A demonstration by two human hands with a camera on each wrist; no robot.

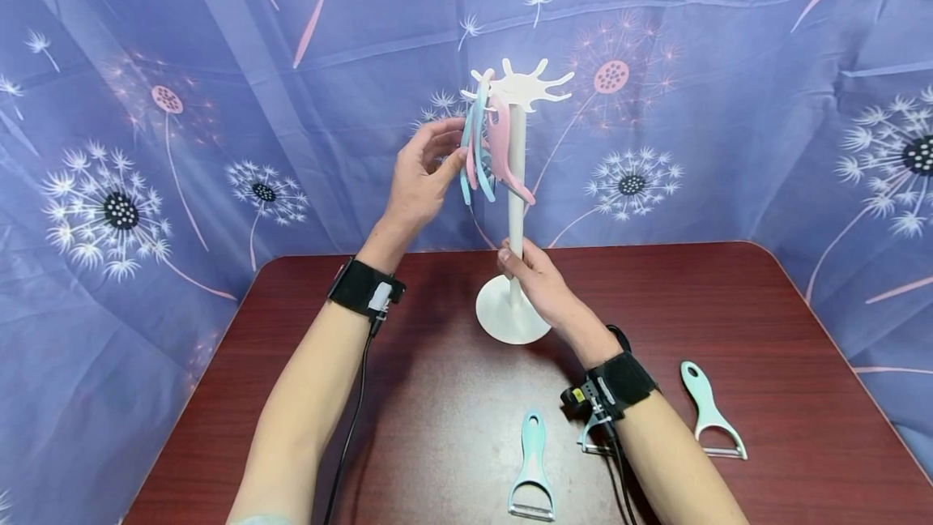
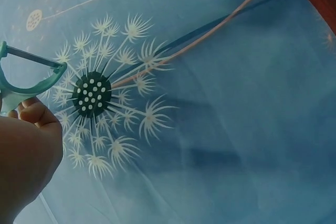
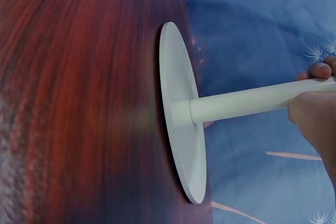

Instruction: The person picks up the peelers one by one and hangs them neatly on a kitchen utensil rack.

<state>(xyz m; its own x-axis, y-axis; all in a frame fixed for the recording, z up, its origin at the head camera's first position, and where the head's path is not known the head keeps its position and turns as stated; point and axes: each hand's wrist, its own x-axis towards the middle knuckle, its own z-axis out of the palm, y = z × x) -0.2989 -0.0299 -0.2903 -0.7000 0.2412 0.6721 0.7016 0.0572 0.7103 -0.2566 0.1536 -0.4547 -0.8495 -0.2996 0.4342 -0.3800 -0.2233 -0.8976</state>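
A white stand [image 1: 516, 160] with a round base [image 3: 181, 145] and a crown of prongs [image 1: 526, 89] stands on the table. My right hand [image 1: 538, 278] grips its pole low down, thumb and fingers wrapped around it. Pink and blue peelers hang in a cluster from the left prongs; a pink peeler [image 1: 500, 140] is nearest the pole. At the cluster's outer side, my left hand [image 1: 426, 168] pinches a blue peeler [image 1: 465, 177] between thumb and fingers. In the left wrist view that peeler's curved head [image 2: 50, 81] and metal blade show beyond the fingers.
On the dark red table [image 1: 430, 395] lie a light teal peeler [image 1: 534, 452] in front and another peeler [image 1: 702, 395] at the right. A third peeler [image 1: 589, 433] is mostly hidden under the right wrist strap. A patterned blue cloth [image 1: 350, 104] hangs behind the table.
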